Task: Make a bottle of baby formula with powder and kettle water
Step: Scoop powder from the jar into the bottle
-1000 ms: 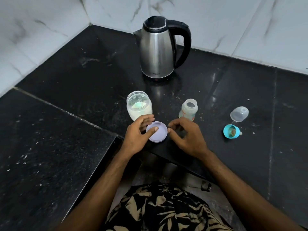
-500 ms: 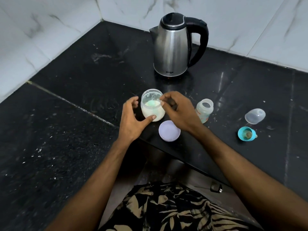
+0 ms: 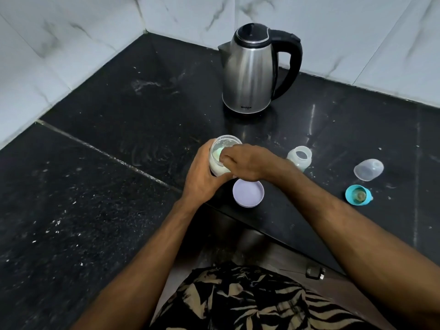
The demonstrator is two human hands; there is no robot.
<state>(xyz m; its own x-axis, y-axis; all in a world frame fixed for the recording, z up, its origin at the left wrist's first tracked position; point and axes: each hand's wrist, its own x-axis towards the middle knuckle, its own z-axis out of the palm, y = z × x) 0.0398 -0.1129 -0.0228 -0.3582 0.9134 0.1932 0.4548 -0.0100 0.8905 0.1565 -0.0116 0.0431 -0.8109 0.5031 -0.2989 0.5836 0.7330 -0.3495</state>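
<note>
A clear jar of white formula powder [image 3: 220, 155] stands open on the black counter, and my left hand [image 3: 202, 179] is wrapped around its near side. My right hand [image 3: 242, 161] reaches into the jar's mouth, fingertips down by a pale green scoop inside; whether they grip it is hidden. The jar's lilac lid [image 3: 248, 193] lies upside down just in front of the jar. To the right stands the small baby bottle [image 3: 299, 158], open at the top. A steel kettle [image 3: 252, 72] with a black handle stands behind.
A clear bottle cap [image 3: 368, 169] and a teal ring with teat [image 3: 358, 195] lie at the right. White marble walls close the corner behind the kettle. The counter's front edge [image 3: 273, 232] runs just past the lilac lid, with my patterned shorts below.
My left hand left the lilac lid and closed around the powder jar. My right hand moved from beside the lid up to the jar and its fingers went into the mouth.
</note>
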